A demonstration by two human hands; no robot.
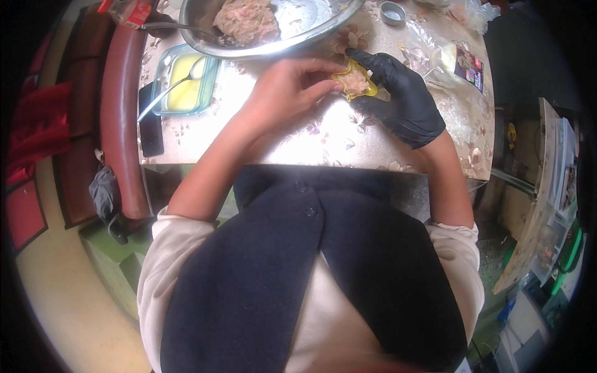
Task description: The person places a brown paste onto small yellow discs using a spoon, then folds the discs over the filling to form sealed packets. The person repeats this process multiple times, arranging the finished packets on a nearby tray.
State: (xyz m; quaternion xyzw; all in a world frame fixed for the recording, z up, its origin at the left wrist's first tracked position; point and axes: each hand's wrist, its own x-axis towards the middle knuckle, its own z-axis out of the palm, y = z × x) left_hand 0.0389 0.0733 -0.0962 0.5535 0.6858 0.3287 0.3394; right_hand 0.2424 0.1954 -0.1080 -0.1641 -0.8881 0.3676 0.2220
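A thin yellow wrapper (pixel 355 64) with a wavy edge is held between my hands, over the near part of the table. Pinkish minced meat (pixel 355 81) fills its middle. My bare left hand (pixel 287 87) pinches the wrapper's left edge between thumb and fingers. On the other side my right hand (pixel 401 93), in a black glove, curls its thumb and fingers round the wrapper. Beyond them stands a metal bowl (pixel 305 43) with a large lump of minced meat (pixel 245 22) and a spoon handle (pixel 174 26) over its left rim.
Left of my forearm, a glass container (pixel 208 99) holds yellow liquid and a spoon (pixel 165 98). A dark phone (pixel 152 138) lies partly beneath it. A small round tin (pixel 392 13) and clear plastic packaging (pixel 444 118) are at right. The tablecloth is floral.
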